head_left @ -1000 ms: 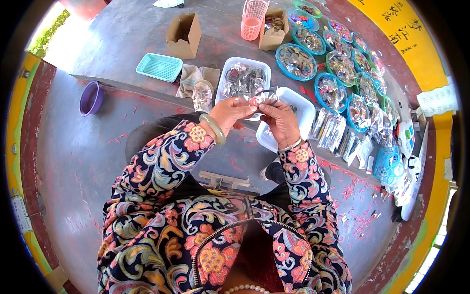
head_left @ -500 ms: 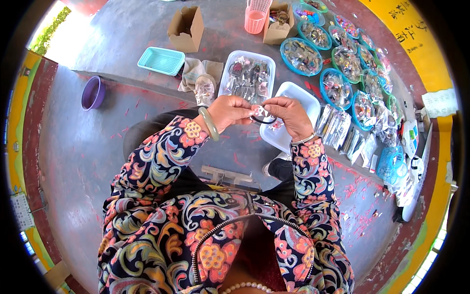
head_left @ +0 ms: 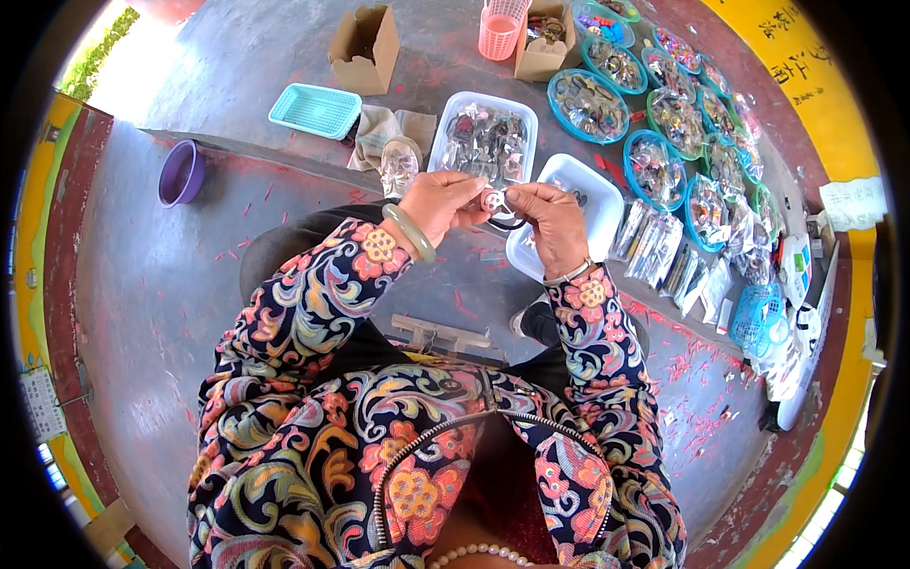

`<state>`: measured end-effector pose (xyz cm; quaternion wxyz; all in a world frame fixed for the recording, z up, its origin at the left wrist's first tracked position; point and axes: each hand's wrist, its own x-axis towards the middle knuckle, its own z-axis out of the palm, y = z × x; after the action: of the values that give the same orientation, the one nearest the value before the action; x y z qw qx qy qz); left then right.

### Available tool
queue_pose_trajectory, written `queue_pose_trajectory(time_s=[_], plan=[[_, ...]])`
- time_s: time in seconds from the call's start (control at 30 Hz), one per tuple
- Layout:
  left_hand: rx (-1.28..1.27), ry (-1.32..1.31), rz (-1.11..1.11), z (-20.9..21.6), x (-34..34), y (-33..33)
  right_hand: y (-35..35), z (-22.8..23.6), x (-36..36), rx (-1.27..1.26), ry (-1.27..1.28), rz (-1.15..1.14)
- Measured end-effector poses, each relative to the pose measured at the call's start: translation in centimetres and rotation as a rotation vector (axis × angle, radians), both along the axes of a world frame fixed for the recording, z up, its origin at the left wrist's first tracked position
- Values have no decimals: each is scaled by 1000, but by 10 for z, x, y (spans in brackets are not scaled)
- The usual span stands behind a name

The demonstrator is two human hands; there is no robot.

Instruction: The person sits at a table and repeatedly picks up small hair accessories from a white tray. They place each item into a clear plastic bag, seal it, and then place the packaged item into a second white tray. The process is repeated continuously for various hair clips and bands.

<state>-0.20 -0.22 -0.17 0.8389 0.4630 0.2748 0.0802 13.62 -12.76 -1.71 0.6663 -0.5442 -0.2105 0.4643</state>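
Both hands meet in front of me over a small hair tie (head_left: pixel 494 200) with a pink and white charm and a black elastic loop. Thumb and fingers of my left hand (head_left: pixel 438 209), with a pale bangle at the wrist, pinch the charm's left side. From the right, my right hand (head_left: pixel 554 228) pinches its other edge, and the black loop hangs below the charm. Just beyond the hands is a white tray (head_left: pixel 437 142) of clear-wrapped accessories. A second white tray (head_left: pixel 605 213), partly behind my right hand, holds a few small dark pieces.
Blue and green baskets (head_left: pixel 588 106) of packaged trinkets crowd the right. A turquoise basket (head_left: pixel 315 111), cardboard box (head_left: pixel 364 49) and pink basket (head_left: pixel 499 36) stand farther off. At left sits a purple bucket (head_left: pixel 181 174). Clear-wrapped packets (head_left: pixel 647 244) lie beside the second tray.
My right hand has shifted slightly left and down. The charm has turned, showing more pink, and the black loop hangs lower. More of the second tray's contents shows.
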Motion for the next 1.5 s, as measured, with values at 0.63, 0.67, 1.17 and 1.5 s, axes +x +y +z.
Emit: queue_pose_trajectory(time_s=[0.63,0.67,1.17,1.5], plan=[[-28,66,49,6,-2,5,5,4,-4,-88,228,-26],[-24,67,48,7,-2,5,5,5,-5,-91,216,-26],[77,184,7,12,0,3,9,6,-9,-35,172,-30],[-12,16,31,-1,-3,4,12,2,-6,17,215,-93]])
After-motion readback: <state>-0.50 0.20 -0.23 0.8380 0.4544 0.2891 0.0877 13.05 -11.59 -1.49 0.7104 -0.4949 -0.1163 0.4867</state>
